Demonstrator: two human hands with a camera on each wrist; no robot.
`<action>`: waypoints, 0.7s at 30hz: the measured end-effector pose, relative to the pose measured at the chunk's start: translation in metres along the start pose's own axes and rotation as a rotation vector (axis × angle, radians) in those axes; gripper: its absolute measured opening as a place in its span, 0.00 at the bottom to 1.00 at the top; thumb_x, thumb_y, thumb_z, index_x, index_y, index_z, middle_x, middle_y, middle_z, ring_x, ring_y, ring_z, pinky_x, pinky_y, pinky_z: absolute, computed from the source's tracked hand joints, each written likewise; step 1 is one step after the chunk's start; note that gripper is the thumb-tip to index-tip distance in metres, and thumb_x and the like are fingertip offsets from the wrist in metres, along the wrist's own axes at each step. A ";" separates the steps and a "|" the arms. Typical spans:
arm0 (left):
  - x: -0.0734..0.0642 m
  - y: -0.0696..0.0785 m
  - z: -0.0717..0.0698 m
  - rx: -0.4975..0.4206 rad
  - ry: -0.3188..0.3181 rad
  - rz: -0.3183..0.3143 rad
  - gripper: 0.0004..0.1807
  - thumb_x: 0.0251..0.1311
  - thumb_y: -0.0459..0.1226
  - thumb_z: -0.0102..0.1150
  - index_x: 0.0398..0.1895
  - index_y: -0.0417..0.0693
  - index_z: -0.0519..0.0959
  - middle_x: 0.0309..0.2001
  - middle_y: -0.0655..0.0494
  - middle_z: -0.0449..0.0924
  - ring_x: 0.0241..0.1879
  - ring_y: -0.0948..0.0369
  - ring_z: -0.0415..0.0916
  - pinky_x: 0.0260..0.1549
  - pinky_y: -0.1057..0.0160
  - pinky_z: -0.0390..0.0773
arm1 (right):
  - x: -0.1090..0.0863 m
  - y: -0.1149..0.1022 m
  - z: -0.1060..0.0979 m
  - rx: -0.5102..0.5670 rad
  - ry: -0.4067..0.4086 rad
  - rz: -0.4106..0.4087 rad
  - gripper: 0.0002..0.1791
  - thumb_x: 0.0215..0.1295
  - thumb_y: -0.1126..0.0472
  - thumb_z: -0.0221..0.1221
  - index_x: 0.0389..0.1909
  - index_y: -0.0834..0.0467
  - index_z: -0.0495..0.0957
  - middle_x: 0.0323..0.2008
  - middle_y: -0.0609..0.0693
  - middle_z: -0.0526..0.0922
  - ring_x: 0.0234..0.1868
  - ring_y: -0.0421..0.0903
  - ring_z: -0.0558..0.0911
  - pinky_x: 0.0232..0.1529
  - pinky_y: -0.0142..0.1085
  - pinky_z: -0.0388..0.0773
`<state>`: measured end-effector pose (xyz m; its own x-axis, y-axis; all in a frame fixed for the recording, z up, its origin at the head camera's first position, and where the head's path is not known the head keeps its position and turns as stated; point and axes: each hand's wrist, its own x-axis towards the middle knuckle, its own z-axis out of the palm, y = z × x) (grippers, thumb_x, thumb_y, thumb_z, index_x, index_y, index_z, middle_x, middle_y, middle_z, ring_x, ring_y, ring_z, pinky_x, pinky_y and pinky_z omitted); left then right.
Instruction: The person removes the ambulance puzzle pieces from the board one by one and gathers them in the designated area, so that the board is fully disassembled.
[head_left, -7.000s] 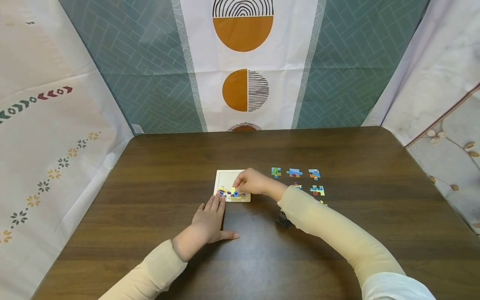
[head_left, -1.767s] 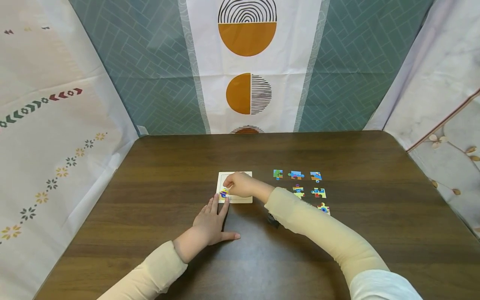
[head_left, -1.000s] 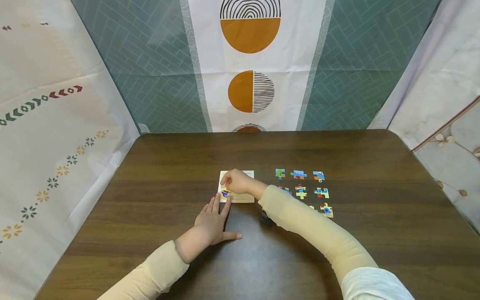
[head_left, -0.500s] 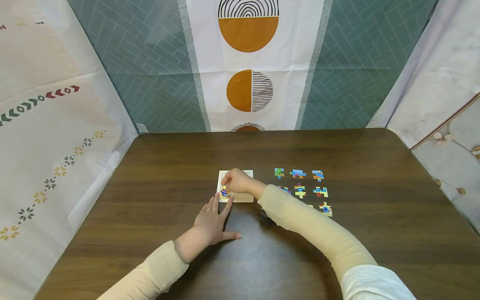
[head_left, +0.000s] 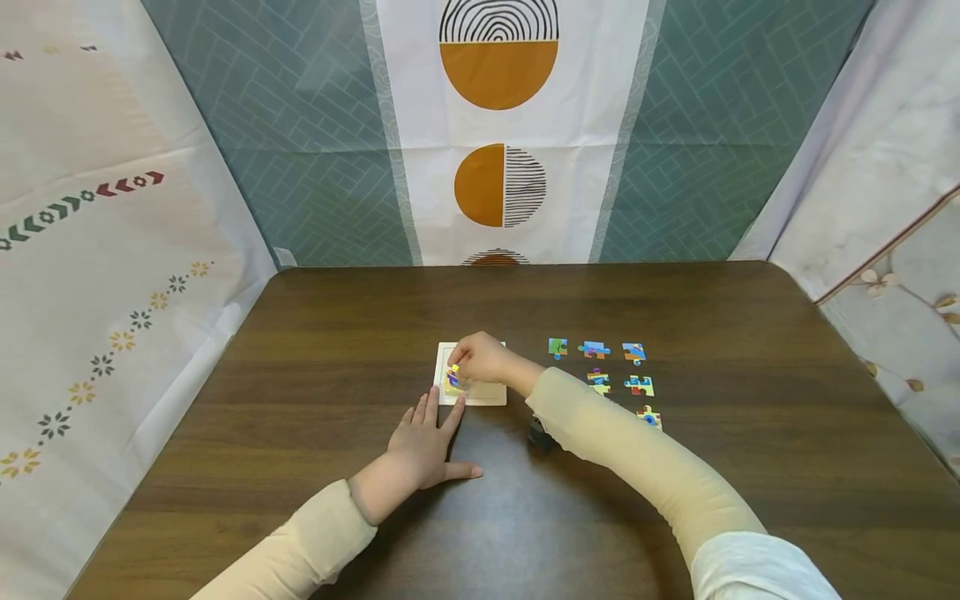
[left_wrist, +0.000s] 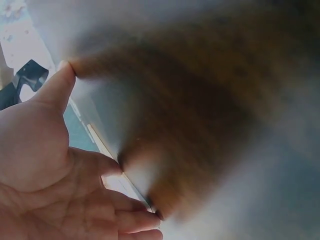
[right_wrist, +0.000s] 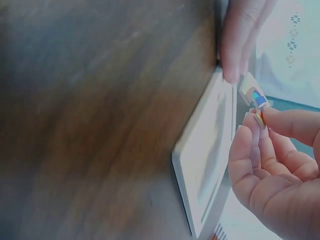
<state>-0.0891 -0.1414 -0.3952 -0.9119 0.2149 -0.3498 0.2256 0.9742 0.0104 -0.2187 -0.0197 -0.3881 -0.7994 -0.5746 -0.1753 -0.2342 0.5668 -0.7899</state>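
My right hand (head_left: 483,360) pinches a jigsaw puzzle piece (head_left: 453,379) between thumb and fingers over the left part of a pale, shallow puzzle tray (head_left: 491,398). Seen from the right wrist, the piece (right_wrist: 260,100) is tilted up off the tray (right_wrist: 187,160), yellow with blue on its face. The bottom of the tray looks bare wherever the right hand does not cover it. My left hand (head_left: 420,442) lies with fingers spread on the table, its fingertips at the tray's near left edge; the left wrist view shows those fingers (left_wrist: 137,220) along the edge.
Several loose puzzle pieces (head_left: 595,349) lie in rows on the dark wooden table (head_left: 360,333) right of the tray; the right forearm (head_left: 622,450) hides some. A black device (head_left: 540,435) sits under the right wrist. Patterned cloths (head_left: 315,150) hang around the table.
Seven seconds ago a row of pieces lay in the tray; the others have left it, and more show at right. The last piece has just been raised and tilted. The left hand stays put.
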 end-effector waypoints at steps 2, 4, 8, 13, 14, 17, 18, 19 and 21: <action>0.000 0.000 0.000 -0.009 0.001 0.000 0.55 0.49 0.71 0.52 0.75 0.53 0.51 0.73 0.34 0.44 0.72 0.44 0.48 0.68 0.49 0.56 | -0.003 0.002 -0.004 0.007 -0.013 0.000 0.13 0.52 0.76 0.56 0.38 0.68 0.81 0.29 0.53 0.81 0.26 0.38 0.73 0.27 0.25 0.72; 0.000 0.000 0.001 -0.012 0.003 0.000 0.55 0.49 0.71 0.52 0.75 0.53 0.51 0.73 0.34 0.44 0.72 0.44 0.48 0.68 0.48 0.56 | -0.008 0.003 -0.009 0.024 -0.033 0.005 0.12 0.52 0.76 0.55 0.39 0.68 0.81 0.30 0.54 0.81 0.27 0.39 0.73 0.28 0.26 0.73; 0.001 -0.001 0.002 -0.019 0.016 0.005 0.55 0.49 0.71 0.52 0.75 0.53 0.51 0.73 0.34 0.44 0.72 0.44 0.48 0.68 0.48 0.56 | -0.018 0.004 -0.019 0.062 -0.064 0.027 0.11 0.55 0.75 0.55 0.40 0.68 0.80 0.30 0.54 0.81 0.27 0.39 0.75 0.30 0.28 0.76; 0.001 0.000 0.003 -0.040 0.012 0.009 0.55 0.49 0.70 0.53 0.75 0.51 0.51 0.73 0.34 0.44 0.72 0.43 0.47 0.68 0.47 0.55 | -0.033 0.010 -0.035 0.093 -0.083 0.047 0.10 0.58 0.73 0.57 0.41 0.66 0.80 0.29 0.52 0.80 0.28 0.42 0.75 0.35 0.35 0.78; 0.001 0.000 0.002 -0.043 0.009 0.007 0.55 0.49 0.70 0.53 0.75 0.51 0.51 0.73 0.34 0.43 0.73 0.43 0.47 0.68 0.47 0.55 | -0.035 0.011 -0.038 0.100 -0.083 0.052 0.10 0.58 0.73 0.57 0.41 0.66 0.80 0.29 0.51 0.80 0.28 0.43 0.75 0.36 0.36 0.78; 0.000 0.000 0.002 -0.040 0.001 0.004 0.55 0.50 0.70 0.52 0.75 0.51 0.50 0.73 0.34 0.43 0.73 0.43 0.47 0.68 0.47 0.55 | -0.043 0.015 -0.048 0.102 -0.078 0.054 0.10 0.58 0.73 0.56 0.41 0.66 0.80 0.29 0.51 0.81 0.27 0.44 0.75 0.37 0.41 0.78; 0.000 -0.001 0.002 -0.037 -0.001 0.004 0.55 0.50 0.70 0.52 0.75 0.51 0.50 0.74 0.34 0.42 0.73 0.43 0.47 0.68 0.47 0.55 | -0.046 0.016 -0.052 0.097 -0.075 0.054 0.10 0.58 0.73 0.56 0.41 0.66 0.80 0.28 0.51 0.81 0.26 0.45 0.74 0.37 0.42 0.78; 0.000 -0.001 0.001 -0.035 -0.001 0.005 0.55 0.50 0.70 0.52 0.75 0.51 0.50 0.74 0.34 0.42 0.73 0.43 0.47 0.68 0.47 0.55 | -0.049 0.018 -0.055 0.089 -0.072 0.054 0.10 0.58 0.72 0.56 0.41 0.66 0.80 0.28 0.51 0.80 0.26 0.45 0.75 0.37 0.42 0.78; 0.000 0.000 0.001 -0.031 -0.001 0.009 0.55 0.50 0.70 0.52 0.75 0.50 0.50 0.73 0.33 0.43 0.73 0.42 0.47 0.68 0.47 0.55 | -0.055 0.021 -0.060 0.090 -0.071 0.065 0.11 0.59 0.72 0.55 0.41 0.66 0.79 0.29 0.51 0.81 0.27 0.44 0.75 0.36 0.41 0.78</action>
<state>-0.0890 -0.1419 -0.3961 -0.9095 0.2240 -0.3501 0.2232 0.9738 0.0432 -0.2130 0.0588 -0.3599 -0.7692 -0.5808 -0.2666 -0.1302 0.5508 -0.8244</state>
